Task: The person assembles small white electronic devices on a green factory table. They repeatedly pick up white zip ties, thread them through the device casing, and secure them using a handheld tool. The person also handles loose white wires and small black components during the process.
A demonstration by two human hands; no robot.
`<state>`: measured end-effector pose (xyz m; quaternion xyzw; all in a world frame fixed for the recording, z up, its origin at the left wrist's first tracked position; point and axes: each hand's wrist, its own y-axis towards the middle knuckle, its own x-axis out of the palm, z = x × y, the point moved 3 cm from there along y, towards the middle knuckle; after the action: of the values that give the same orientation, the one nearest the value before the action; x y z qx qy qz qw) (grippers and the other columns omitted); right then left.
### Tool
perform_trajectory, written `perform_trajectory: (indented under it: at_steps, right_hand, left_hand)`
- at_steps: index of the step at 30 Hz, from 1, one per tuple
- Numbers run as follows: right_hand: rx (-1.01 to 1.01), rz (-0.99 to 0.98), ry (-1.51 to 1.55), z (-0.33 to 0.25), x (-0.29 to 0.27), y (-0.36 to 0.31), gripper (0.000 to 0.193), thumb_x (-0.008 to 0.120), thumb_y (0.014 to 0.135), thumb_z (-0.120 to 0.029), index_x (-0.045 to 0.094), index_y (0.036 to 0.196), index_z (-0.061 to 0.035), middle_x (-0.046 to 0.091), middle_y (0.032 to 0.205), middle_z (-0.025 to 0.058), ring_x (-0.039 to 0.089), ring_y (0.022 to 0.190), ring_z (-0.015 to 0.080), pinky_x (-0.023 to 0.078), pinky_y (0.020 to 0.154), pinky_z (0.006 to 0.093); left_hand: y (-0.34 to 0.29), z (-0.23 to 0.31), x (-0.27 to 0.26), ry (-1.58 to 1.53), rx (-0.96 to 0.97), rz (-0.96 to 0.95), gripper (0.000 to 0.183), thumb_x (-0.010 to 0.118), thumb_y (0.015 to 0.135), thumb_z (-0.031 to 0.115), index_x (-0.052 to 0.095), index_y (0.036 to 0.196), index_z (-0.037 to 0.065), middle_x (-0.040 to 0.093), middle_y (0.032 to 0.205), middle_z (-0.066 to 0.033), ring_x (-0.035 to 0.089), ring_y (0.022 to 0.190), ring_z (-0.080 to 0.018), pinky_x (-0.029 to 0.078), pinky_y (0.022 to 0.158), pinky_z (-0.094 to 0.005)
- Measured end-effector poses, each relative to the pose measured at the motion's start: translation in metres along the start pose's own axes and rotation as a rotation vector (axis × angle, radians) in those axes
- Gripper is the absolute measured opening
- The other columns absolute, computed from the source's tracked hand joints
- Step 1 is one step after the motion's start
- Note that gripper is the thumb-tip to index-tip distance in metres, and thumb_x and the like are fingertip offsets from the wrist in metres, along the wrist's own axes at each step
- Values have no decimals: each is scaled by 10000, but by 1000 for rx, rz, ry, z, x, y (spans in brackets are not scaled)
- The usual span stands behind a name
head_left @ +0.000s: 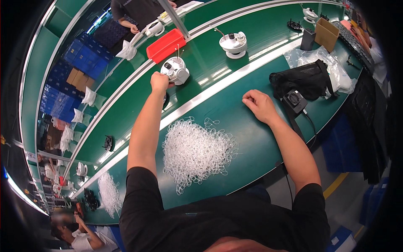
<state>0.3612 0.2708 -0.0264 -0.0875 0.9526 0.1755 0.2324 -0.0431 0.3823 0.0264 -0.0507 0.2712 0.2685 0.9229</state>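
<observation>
My left hand (160,81) reaches out over the green conveyor belt, its fingers closed at the near left edge of a white round device housing (179,76). Thin wires stand up from the housing, and a dark part shows on its top. My right hand (261,106) is over the green worktable, fingers curled in and nothing visible in them. Between my forearms lies a heap of small white looped ties (195,153), with a few stray loops around its edge.
A second white housing (233,45) stands farther right on the belt, near a red tray (166,45). To my right lie a black mesh bag (300,80), a small black fan (294,101) with a cable, clear plastic bags and a cardboard box (326,34). Co-workers sit across and far left.
</observation>
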Motion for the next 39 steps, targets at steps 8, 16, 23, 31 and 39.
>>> perform_trajectory:
  at_steps: [8,16,23,31,39]
  right_hand:
    - [-101,216,123,-28,-16,14,307,588,973,-259,678,1101,6,652,972,162,637,906,321,492,820,374]
    - [-84,256,108,-40,-34,11,254,616,953,-220,722,1086,-31,656,973,184,655,839,315,502,757,372]
    - [99,102,299,-32,-35,10,248,652,948,-217,734,1061,-12,657,973,62,615,853,145,494,784,290]
    - [82,-134,346,-34,-17,33,254,600,973,-182,699,1078,27,712,920,55,627,864,106,508,774,287]
    - [36,-102,164,-51,-7,38,258,612,941,-206,708,1039,13,709,818,101,650,743,144,505,684,310]
  left_hand:
    - [-109,64,31,-208,116,-388,115,575,943,18,481,905,-35,641,864,-152,723,747,-263,643,642,-340]
    - [-216,66,78,-167,132,-686,161,616,935,79,510,886,-32,624,822,-100,693,670,-195,611,567,-304]
    - [-236,79,67,62,266,-795,163,698,903,137,634,868,-9,678,826,-72,663,654,-123,543,564,-267]
    - [-188,80,48,-381,103,-686,220,669,954,120,683,1079,-60,703,890,-104,661,723,-129,589,660,-267]
    - [-178,84,71,-624,104,-687,254,542,1014,80,541,1208,-84,683,1077,-193,707,904,-215,613,793,-314]
